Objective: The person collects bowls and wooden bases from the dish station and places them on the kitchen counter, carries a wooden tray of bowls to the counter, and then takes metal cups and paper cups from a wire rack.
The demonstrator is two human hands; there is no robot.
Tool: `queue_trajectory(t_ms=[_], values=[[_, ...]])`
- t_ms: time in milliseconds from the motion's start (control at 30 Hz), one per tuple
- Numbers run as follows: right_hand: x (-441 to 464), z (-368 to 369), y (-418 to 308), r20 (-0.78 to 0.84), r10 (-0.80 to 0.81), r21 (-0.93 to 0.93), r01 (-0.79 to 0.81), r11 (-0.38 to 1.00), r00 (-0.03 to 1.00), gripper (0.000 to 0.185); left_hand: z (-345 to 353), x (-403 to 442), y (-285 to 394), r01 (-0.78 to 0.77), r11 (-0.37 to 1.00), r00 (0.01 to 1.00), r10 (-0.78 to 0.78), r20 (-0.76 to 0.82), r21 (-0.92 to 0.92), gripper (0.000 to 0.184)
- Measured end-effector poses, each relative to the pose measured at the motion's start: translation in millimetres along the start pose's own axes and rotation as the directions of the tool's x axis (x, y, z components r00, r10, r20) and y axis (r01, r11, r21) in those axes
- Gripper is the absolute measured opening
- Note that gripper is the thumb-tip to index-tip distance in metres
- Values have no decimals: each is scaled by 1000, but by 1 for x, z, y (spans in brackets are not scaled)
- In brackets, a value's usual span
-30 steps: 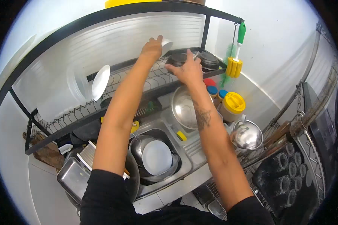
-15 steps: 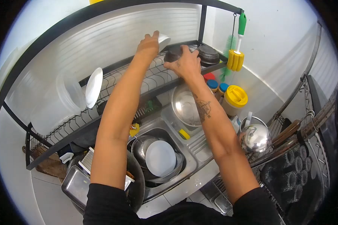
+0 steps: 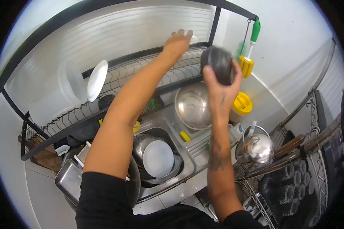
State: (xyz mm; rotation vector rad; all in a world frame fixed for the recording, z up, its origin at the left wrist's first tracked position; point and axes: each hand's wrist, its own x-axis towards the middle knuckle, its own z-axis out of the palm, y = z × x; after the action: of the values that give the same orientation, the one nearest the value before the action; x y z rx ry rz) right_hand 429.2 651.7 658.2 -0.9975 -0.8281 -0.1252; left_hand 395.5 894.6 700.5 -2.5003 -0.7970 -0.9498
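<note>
My right hand (image 3: 222,87) grips a black bowl (image 3: 219,64), blurred by motion, at the right end of the wire dish rack (image 3: 118,81). Whether a second black bowl is stacked with it or hidden behind it, I cannot tell. Farther back, my left hand (image 3: 178,44) is closed around a white bowl (image 3: 195,38), of which only the edge shows past the fingers. A white plate (image 3: 98,81) stands tilted in the rack to the left, beside a clear plastic tub (image 3: 70,84).
Below the rack, the sink (image 3: 187,168) holds metal bowls and a pale round dish (image 3: 158,158). A metal basin (image 3: 193,105) and a yellow-lidded jar (image 3: 241,103) stand behind it. Brushes (image 3: 246,63) hang from the rack's right post. A shiny kettle-like pot (image 3: 258,148) is at right.
My right hand has lifted a black bowl off the rack and brought it right and nearer to me. My left hand has moved right along the rack with the white bowl.
</note>
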Motion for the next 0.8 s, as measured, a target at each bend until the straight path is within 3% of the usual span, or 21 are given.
queue_trajectory(t_ms=[33,67,100,133,200,267,333,367,467,567,633,800], values=[[-22,-7,-12,23,37,0,-37,999,999,87,3,7,7,-11,1000,1000,11,2,-3,53],[-41,-16,-4,36,-25,-46,27,999,999,88,6,15,15,-25,1000,1000,25,4,-5,56],[-62,-23,-23,81,82,42,-86,995,993,91,11,24,22,-32,999,999,32,-5,-9,56],[-80,-36,-15,122,43,-35,-39,999,992,94,17,34,28,-39,998,999,40,12,-47,54],[-110,-56,-30,188,174,17,-180,983,967,98,31,40,33,-17,998,999,19,27,-59,52],[-134,-75,-27,257,278,56,-301,952,926,100,43,41,31,-144,982,988,149,-32,126,50],[-152,-100,-18,314,277,-15,-287,958,908,102,35,35,27,-86,968,995,97,-35,235,49],[-159,-110,-16,317,293,-20,-303,953,902,102,33,29,31,-58,947,996,75,-41,316,48],[-176,-134,-16,326,345,-104,-329,939,880,103,20,13,15,-121,944,993,117,31,308,49],[-182,-142,-12,333,344,-169,-303,938,878,100,30,-3,5,-180,905,972,223,-70,385,54],[-181,-141,-14,329,462,-7,-487,873,824,99,29,-10,11,-191,884,964,252,-89,427,53],[-186,-155,-8,311,478,18,-507,862,822,94,34,-15,28,-307,888,943,333,-19,341,52]])
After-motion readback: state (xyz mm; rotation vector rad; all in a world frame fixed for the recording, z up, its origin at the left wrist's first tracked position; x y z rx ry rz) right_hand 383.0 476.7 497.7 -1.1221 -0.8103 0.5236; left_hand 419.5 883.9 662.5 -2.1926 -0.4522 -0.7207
